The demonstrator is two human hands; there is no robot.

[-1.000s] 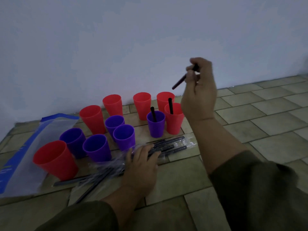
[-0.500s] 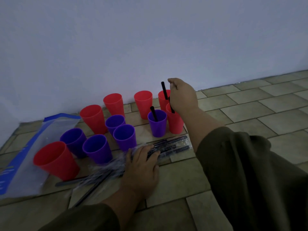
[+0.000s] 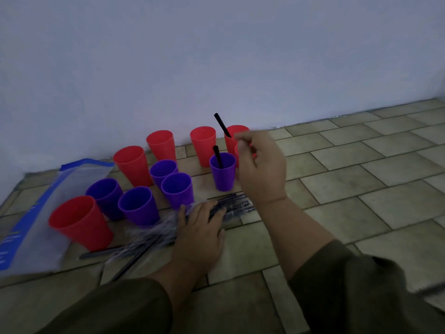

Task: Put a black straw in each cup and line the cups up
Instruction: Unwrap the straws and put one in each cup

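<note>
My right hand (image 3: 261,165) hovers by the back red cup (image 3: 240,130), its straw (image 3: 222,124) leaning out; blur hides whether my curled fingers pinch it. My left hand (image 3: 201,229) presses flat on the straw packet (image 3: 236,204). A stray knuckle could topple the purple cup (image 3: 222,174) alongside.

You wore dark green, loose sleeves: the left sleeve (image 3: 113,309) at seven o'clock, the right sleeve (image 3: 361,295) at five o'clock. Your left hand (image 3: 199,235) and right hand (image 3: 262,167) were bare.
</note>
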